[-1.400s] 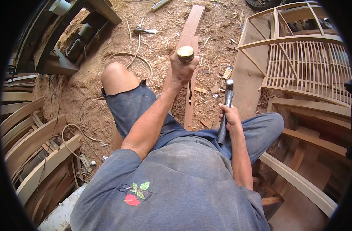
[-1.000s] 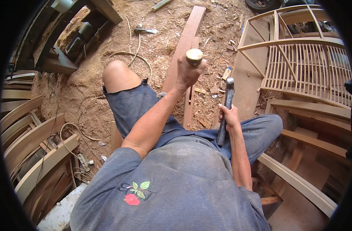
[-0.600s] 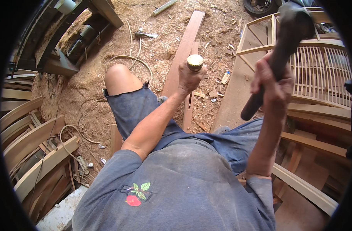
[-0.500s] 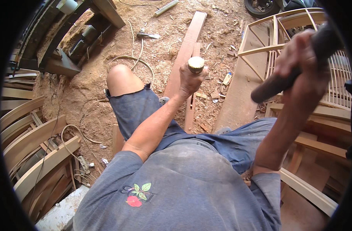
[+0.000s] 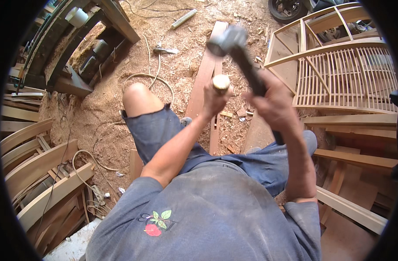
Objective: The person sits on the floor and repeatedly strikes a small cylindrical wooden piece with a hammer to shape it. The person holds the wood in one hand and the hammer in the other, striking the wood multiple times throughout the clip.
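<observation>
Left hand: closed in a fist around an upright tool handle, its pale round end facing up; the tool's lower part is hidden by the hand. Right hand: closed around the dark shaft of a hammer, somewhat blurred; the metal head appears beyond the left hand and apart from the handle's top, covering a patch of the wood behind. Beneath the left hand: a narrow slotted wood strip, running toward the seated person, alongside a longer, wider reddish plank that extends away. To either side: bent knees in worn blue shorts, the left knee bare. Ground: strewn with shavings and chips. Ahead and left on it: one looped pale cord, one small tool with a dark head, one pale stick. Far left: a dark machine frame; below it, stacked curved wood pieces. Right: a flat board, partly covered by the right hand and forearm; past it, a slatted wood frame, with further timber members nearer the person. Top right: one black wheel.
</observation>
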The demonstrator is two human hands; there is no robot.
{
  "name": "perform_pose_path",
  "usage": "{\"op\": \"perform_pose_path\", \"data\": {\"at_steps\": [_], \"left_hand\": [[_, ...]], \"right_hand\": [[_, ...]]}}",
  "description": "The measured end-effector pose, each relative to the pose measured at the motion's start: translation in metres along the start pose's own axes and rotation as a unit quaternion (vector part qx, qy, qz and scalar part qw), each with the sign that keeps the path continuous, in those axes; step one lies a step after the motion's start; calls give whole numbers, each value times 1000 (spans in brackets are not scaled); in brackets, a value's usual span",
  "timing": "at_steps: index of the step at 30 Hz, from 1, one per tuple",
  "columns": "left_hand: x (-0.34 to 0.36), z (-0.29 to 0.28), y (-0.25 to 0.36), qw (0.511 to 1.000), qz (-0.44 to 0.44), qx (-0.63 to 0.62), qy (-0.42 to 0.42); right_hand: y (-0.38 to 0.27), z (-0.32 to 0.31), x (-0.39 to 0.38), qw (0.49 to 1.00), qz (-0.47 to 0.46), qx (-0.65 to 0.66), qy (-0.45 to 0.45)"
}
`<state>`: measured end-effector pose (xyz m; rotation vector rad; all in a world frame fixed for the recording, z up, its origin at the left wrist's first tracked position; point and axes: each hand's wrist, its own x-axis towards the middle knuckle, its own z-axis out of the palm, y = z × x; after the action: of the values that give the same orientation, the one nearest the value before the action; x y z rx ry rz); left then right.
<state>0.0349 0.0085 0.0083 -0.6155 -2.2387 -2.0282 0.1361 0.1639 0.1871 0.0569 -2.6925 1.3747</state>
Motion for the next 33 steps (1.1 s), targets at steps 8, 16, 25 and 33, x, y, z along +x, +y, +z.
{"op": "perform_pose_path", "data": {"at_steps": [8, 16, 25, 33], "left_hand": [[1, -5, -10, 1000, 27, -5, -4], [-12, -7, -10, 996, 60, -26, -56], [-9, -19, 5, 996, 22, 32, -85], [-19, -15, 5, 989, -65, -125, -52]], "right_hand": [[-135, -101, 55, 931, -229, 165, 233], [27, 47, -21, 976, 99, -185, -60], [-105, -83, 20, 927, -160, 160, 298], [-9, 53, -13, 944, 91, -313, -48]]}}
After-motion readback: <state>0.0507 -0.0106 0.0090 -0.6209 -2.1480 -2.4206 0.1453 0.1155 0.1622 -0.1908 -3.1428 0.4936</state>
